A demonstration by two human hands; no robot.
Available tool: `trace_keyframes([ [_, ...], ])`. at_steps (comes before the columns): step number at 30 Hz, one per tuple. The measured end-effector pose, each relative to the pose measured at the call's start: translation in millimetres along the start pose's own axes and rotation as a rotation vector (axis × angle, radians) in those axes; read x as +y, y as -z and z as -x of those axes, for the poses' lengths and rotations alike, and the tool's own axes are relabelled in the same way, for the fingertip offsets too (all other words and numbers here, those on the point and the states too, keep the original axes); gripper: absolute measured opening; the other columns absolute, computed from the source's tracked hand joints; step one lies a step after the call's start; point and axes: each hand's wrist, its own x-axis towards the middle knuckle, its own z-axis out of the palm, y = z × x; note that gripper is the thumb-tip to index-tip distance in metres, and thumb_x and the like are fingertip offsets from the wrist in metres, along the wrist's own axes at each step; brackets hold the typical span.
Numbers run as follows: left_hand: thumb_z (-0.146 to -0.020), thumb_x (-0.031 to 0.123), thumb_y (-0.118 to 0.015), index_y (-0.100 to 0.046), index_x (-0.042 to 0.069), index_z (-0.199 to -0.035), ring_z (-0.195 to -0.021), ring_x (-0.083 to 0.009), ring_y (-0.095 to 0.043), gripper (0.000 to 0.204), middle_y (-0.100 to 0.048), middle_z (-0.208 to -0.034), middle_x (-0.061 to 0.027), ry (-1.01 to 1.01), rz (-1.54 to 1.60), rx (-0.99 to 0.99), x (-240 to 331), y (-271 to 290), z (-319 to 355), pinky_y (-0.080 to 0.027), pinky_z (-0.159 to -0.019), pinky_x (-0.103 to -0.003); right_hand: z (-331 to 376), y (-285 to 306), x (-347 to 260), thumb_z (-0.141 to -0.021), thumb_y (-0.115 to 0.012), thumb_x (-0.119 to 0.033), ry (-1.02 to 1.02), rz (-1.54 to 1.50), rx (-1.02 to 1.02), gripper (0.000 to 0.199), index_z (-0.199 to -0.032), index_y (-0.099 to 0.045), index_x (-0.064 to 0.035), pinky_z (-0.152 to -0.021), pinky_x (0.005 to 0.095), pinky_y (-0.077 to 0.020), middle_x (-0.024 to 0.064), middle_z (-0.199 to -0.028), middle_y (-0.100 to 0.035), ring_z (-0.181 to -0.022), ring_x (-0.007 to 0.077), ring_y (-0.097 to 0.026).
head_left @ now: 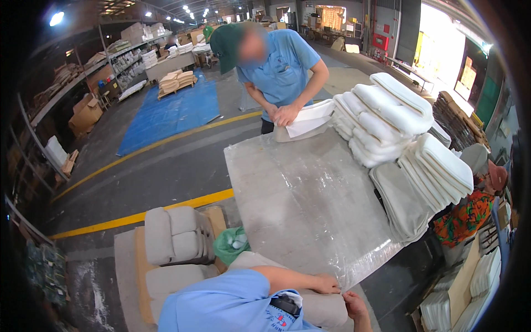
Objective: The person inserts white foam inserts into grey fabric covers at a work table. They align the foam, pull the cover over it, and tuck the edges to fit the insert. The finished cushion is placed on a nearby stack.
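Observation:
At the near edge of the table (298, 193), a grey fabric-covered pad (323, 310) lies in front of me, partly hidden by my sleeve. My left hand (327, 284) is closed on the pad's upper edge beside the table's near corner. Just right of it, my right hand (357, 306) pinches the same edge at the pad's right end. The fingers of both hands are pressed together, a short gap apart. Across the table, a co-worker's hands (285, 115) hold a grey piece with a white lining (310, 123).
White padded pieces (387, 116) are piled at the table's far right, with folded grey-and-white pads (423, 180) nearer. Grey pads (174, 238) are stacked on the floor at left, beside a green bag (231, 243). Another person in orange-patterned clothing (464, 218) is at far right.

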Motion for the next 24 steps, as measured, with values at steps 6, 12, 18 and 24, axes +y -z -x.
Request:
trace_keyframes([
  [6,-0.101,0.047,-0.055,-0.075,0.009,-0.104,-0.094,-0.0429,-0.069,0.043,-0.073,-0.097,-0.0203,-0.079,-0.068,0.144,8.1,-24.7,14.3,-0.053,-0.083,-0.055,18.5,-5.4,12.1,-0.1,-0.069,-0.015,0.05,0.009,0.047,0.01,-0.092,-0.066,-0.0093,-0.069,0.0315,-0.0546,-0.0004,-0.08,-0.066,-0.073,0.0139,-0.064],
  [12,-0.102,0.043,-0.055,-0.075,0.012,-0.108,-0.097,-0.0426,-0.068,0.036,-0.073,-0.103,-0.0182,-0.068,-0.095,0.182,17.9,-34.5,23.9,-0.053,-0.084,-0.054,31.0,-9.7,34.1,-0.099,-0.069,-0.015,0.194,-0.005,0.134,0.006,-0.097,-0.067,-0.0093,-0.071,0.033,-0.0569,0.0016,-0.084,-0.068,-0.077,0.0152,-0.067],
  [18,-0.1,0.045,-0.059,-0.075,0.011,-0.11,-0.098,-0.0428,-0.068,0.039,-0.074,-0.103,-0.0185,-0.127,-0.071,0.184,20.4,-32.9,16.0,-0.052,-0.086,-0.053,34.5,-13.2,43.8,-0.099,-0.072,-0.024,0.592,0.759,0.473,0.021,-0.109,-0.076,-0.0051,-0.081,0.0402,-0.0545,0.0119,-0.1,-0.075,-0.087,0.0264,-0.066],
  [24,-0.093,0.052,-0.065,-0.075,0.005,-0.113,-0.1,-0.0378,-0.071,0.052,-0.076,-0.107,-0.0217,-0.032,0.051,-0.128,13.1,-26.4,-1.9,-0.054,-0.088,-0.049,48.6,-18.3,38.0,-0.101,-0.071,-0.026,0.422,0.677,0.326,0.027,-0.108,-0.073,-0.0004,-0.079,0.0379,-0.0539,0.0063,-0.1,-0.074,-0.09,0.0211,-0.067],
])
